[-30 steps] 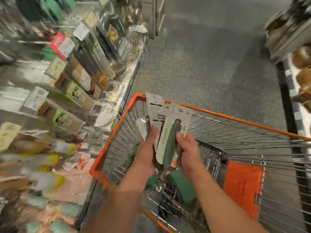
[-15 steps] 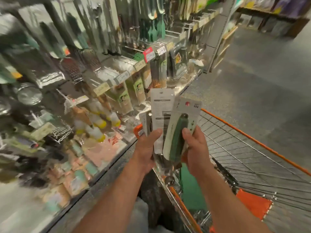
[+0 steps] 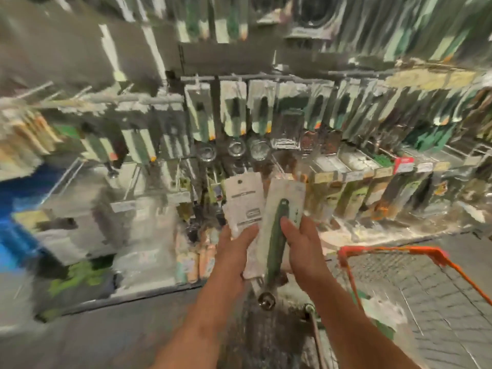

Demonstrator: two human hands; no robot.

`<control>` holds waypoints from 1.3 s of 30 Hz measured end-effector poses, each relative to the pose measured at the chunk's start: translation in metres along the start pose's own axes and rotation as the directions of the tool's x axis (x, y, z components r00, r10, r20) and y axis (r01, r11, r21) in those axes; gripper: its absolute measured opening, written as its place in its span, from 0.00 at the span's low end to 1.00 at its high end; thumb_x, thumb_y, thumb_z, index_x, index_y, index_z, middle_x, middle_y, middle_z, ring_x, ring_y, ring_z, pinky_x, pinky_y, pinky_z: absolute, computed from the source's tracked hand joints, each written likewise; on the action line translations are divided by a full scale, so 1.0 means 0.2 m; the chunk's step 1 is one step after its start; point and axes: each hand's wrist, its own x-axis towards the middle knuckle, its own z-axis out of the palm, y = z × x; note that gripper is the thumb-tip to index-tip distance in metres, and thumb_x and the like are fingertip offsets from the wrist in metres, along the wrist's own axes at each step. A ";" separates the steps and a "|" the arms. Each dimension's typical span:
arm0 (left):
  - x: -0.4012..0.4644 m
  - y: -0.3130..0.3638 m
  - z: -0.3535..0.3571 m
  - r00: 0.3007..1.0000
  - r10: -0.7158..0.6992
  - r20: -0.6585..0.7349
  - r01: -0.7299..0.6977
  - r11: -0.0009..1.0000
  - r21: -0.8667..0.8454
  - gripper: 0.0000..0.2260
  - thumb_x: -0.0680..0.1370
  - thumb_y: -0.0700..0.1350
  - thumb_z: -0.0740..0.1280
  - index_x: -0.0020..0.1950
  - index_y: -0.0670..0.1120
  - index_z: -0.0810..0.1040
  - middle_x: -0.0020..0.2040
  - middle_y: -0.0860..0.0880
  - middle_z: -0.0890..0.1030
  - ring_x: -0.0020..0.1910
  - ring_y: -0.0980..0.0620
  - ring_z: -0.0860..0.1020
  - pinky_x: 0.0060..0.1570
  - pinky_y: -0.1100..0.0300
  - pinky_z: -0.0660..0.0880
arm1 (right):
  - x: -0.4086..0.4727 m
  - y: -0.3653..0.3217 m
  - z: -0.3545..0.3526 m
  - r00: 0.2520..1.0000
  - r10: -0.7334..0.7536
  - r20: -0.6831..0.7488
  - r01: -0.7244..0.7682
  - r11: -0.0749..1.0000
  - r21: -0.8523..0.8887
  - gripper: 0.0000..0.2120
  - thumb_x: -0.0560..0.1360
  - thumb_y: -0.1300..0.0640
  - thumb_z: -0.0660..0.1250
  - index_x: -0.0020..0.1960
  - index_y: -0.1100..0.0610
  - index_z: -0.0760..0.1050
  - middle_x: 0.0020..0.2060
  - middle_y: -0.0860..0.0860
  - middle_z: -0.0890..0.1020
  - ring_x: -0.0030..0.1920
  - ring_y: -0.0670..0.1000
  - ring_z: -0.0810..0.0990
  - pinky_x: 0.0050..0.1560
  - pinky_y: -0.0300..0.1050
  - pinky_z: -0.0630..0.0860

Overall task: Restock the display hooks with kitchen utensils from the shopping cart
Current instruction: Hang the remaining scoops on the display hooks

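The view has swung around. 1 second ago it looked down into the orange shopping cart, with the shelves off to one side. Now the wall of display hooks fills the top of the view from 9 o'clock to 3 o'clock, and only a corner of the cart shows at 4 o'clock. The picture is very blurry, so the small things on the hooks are hard to tell apart.

Both hands sit close together near the middle, a bit toward 6 o'clock, and they have kept hold of the same packs the whole time. The left hand grips a white card pack, with its thumb lying across the front of the card. The right hand holds the green-handled utensil on its pale card, fingers curled behind and thumb on the front. A small round metal end hangs below the hands. The 2 packs touch and overlap a little.

The packs are now out of the cart and up in front of the hooks, but not yet hung. A row of green-handled packs hangs at 12 o'clock, and that looks like the right kind of spot. I think the next job is to find the matching hook and slide a card hole onto it
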 end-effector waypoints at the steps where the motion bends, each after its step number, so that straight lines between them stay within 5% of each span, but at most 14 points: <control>1: -0.02 0.07 -0.10 0.999 0.027 -0.036 -0.028 0.999 -0.026 0.14 0.80 0.39 0.71 0.65 0.49 0.78 0.53 0.45 0.88 0.50 0.42 0.87 0.50 0.42 0.84 | -0.01 0.00 0.14 0.999 -0.018 0.037 0.019 0.999 -0.030 0.12 0.84 0.52 0.64 0.66 0.49 0.78 0.58 0.48 0.85 0.57 0.46 0.84 0.55 0.49 0.83; 4: -0.06 0.24 -0.40 0.992 0.075 -0.097 -0.074 0.997 0.011 0.14 0.80 0.43 0.72 0.66 0.50 0.79 0.55 0.44 0.87 0.54 0.41 0.86 0.57 0.38 0.81 | -0.04 0.00 0.48 0.992 0.024 0.121 -0.020 0.999 -0.031 0.12 0.83 0.51 0.66 0.66 0.49 0.79 0.59 0.46 0.85 0.59 0.46 0.83 0.62 0.49 0.78; 8: -0.10 0.47 -0.79 0.966 0.141 -0.216 -0.128 0.989 0.072 0.16 0.78 0.43 0.76 0.64 0.49 0.79 0.52 0.46 0.88 0.50 0.44 0.87 0.51 0.44 0.84 | -0.06 0.00 0.90 0.965 0.121 0.231 -0.110 0.992 -0.062 0.07 0.79 0.49 0.68 0.53 0.48 0.84 0.52 0.47 0.88 0.55 0.51 0.86 0.63 0.57 0.79; 16: -0.17 0.81 -1.34 0.919 0.206 -0.336 -0.187 0.978 0.088 0.14 0.78 0.43 0.76 0.62 0.50 0.78 0.53 0.46 0.88 0.49 0.47 0.87 0.41 0.53 0.84 | -0.12 -0.02 1.49 0.905 0.260 0.337 -0.263 0.964 -0.038 0.10 0.83 0.52 0.68 0.57 0.56 0.84 0.49 0.52 0.89 0.51 0.56 0.88 0.60 0.61 0.81; 19: -0.15 0.86 -1.43 0.904 0.217 -0.369 -0.195 0.976 0.097 0.13 0.78 0.42 0.76 0.60 0.49 0.78 0.53 0.46 0.88 0.50 0.46 0.87 0.46 0.50 0.85 | -0.09 -0.02 1.60 0.902 0.272 0.335 -0.280 0.960 -0.026 0.11 0.83 0.52 0.67 0.59 0.56 0.83 0.51 0.53 0.88 0.53 0.56 0.87 0.60 0.61 0.81; 24: -0.09 0.91 -1.50 0.884 0.246 -0.398 -0.222 0.969 0.106 0.16 0.77 0.43 0.76 0.63 0.49 0.79 0.54 0.49 0.88 0.53 0.47 0.87 0.56 0.43 0.83 | 0.02 -0.05 1.69 0.921 0.240 0.306 -0.230 0.971 -0.067 0.11 0.83 0.50 0.68 0.59 0.54 0.83 0.50 0.49 0.88 0.53 0.53 0.87 0.56 0.54 0.82; 30: 0.01 0.86 -1.47 0.837 0.272 -0.474 -0.283 0.958 0.050 0.13 0.78 0.40 0.75 0.62 0.48 0.79 0.53 0.48 0.88 0.48 0.50 0.87 0.40 0.57 0.84 | 0.22 -0.05 1.75 0.932 0.206 0.298 -0.172 0.976 -0.136 0.08 0.81 0.48 0.70 0.55 0.51 0.81 0.50 0.49 0.88 0.53 0.54 0.86 0.61 0.60 0.81; 39: 0.27 1.00 -1.40 0.806 0.262 -0.531 -0.309 0.951 0.001 0.15 0.78 0.41 0.76 0.63 0.48 0.80 0.54 0.48 0.88 0.53 0.46 0.86 0.57 0.42 0.82 | 0.51 -0.14 1.92 0.903 0.028 0.428 0.089 0.964 -0.251 0.09 0.82 0.48 0.68 0.58 0.51 0.79 0.53 0.45 0.84 0.54 0.48 0.83 0.53 0.46 0.78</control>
